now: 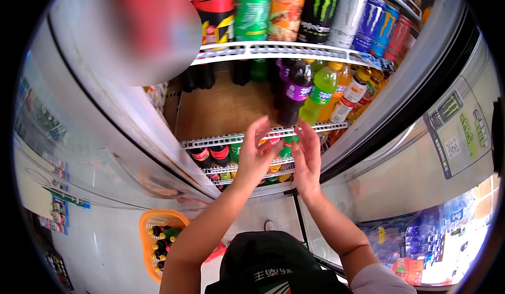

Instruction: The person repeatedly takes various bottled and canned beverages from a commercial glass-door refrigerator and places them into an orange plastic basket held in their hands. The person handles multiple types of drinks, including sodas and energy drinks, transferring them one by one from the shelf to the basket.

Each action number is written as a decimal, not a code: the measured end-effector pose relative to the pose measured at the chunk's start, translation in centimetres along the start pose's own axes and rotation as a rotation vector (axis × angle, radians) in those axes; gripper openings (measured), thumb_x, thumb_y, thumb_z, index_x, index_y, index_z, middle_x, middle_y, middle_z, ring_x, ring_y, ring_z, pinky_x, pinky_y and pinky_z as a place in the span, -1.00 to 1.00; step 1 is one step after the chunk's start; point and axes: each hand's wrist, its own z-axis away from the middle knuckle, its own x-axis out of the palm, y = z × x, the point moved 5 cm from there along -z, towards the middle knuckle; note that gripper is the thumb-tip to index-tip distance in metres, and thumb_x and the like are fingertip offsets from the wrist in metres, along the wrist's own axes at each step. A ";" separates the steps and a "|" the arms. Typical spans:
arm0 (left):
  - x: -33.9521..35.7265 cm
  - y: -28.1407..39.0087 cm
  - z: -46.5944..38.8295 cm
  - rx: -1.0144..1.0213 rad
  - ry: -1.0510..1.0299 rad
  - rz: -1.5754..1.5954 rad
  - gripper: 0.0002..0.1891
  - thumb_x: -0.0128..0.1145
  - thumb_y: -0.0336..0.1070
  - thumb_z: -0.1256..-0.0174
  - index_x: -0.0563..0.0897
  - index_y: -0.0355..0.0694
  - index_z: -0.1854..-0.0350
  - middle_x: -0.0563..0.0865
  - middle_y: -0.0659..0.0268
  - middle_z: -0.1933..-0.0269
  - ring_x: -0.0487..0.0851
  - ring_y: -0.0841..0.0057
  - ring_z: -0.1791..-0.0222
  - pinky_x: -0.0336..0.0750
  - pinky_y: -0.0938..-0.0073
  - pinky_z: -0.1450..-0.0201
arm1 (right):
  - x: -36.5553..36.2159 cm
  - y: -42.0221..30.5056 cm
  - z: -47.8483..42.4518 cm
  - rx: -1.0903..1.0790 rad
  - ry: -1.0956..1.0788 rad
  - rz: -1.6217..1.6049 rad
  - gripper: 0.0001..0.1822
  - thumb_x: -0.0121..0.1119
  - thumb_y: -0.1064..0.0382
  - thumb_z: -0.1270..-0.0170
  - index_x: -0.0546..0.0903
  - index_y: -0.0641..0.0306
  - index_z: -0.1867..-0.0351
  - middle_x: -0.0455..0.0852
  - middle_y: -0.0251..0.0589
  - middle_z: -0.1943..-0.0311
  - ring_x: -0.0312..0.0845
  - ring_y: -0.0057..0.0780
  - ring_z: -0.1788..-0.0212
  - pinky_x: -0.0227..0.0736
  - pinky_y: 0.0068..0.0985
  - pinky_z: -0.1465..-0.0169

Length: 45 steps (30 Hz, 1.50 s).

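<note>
My left hand (258, 150) is empty, thumb and fingers apart, just in front of the white wire shelf edge (221, 140) of a drinks fridge. My right hand (307, 157) is also empty, its fingers apart, close below a dark soda bottle with a purple label (298, 92). Whether its fingertips touch the shelf edge or the bottle, I cannot tell. To the right of that bottle stand a yellow-green soda bottle (321, 94) and orange drink bottles (341, 90). A brown board (225, 106) lies on this shelf, with dark bottles behind it.
Large soda bottles (215, 9) and Monster cans (318, 11) line the shelf above. Lower shelves hold more bottles (219, 154). Glass doors (106, 144) flank the fridge opening. On the floor at left, an orange plastic basket (144, 231) contains several bottles. Shrink-wrapped bottle packs (426, 231) stand at right.
</note>
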 end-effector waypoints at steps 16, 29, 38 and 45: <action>6.1 -4.4 -12.6 0.191 0.114 -0.298 -0.23 0.45 -0.35 -0.04 0.37 -0.30 -0.35 0.67 0.11 -0.11 0.68 0.34 -0.05 0.53 0.37 -0.13 | -4.1 1.5 -6.7 0.126 -0.117 -0.210 -0.30 -0.03 0.12 -0.54 -0.03 0.36 -0.53 0.13 0.00 -0.47 0.05 -0.30 -0.50 0.05 -0.36 -0.48; 4.1 4.5 2.8 0.464 0.216 -0.492 -0.27 0.28 -0.55 0.03 0.40 -0.32 -0.33 0.52 -0.01 -0.27 0.50 0.08 -0.28 0.38 0.28 -0.33 | -2.5 -4.6 -2.8 -0.256 -0.302 0.124 -0.08 0.48 0.36 0.02 0.23 0.40 -0.40 0.32 0.09 -0.37 0.36 -0.14 -0.34 0.31 -0.24 -0.34; -6.6 5.6 18.6 0.307 0.509 -0.685 -0.16 0.38 -0.62 0.18 0.42 -0.24 -0.33 0.51 0.05 -0.30 0.47 0.10 -0.33 0.40 0.27 -0.34 | 8.9 -4.6 6.8 -0.174 -0.855 0.045 -0.14 0.54 0.33 0.13 0.38 0.39 -0.29 0.52 0.08 -0.16 0.50 -0.06 -0.17 0.43 -0.25 -0.21; -16.1 3.4 29.8 0.137 0.734 -0.897 -0.20 0.43 -0.59 0.19 0.47 -0.19 -0.28 0.52 0.09 -0.29 0.50 0.10 -0.29 0.42 0.24 -0.33 | 19.1 -3.4 14.9 0.084 -1.172 0.130 -0.32 0.50 0.23 -0.02 0.47 0.37 -0.18 0.65 0.03 0.01 0.68 -0.18 0.05 0.54 -0.40 -0.08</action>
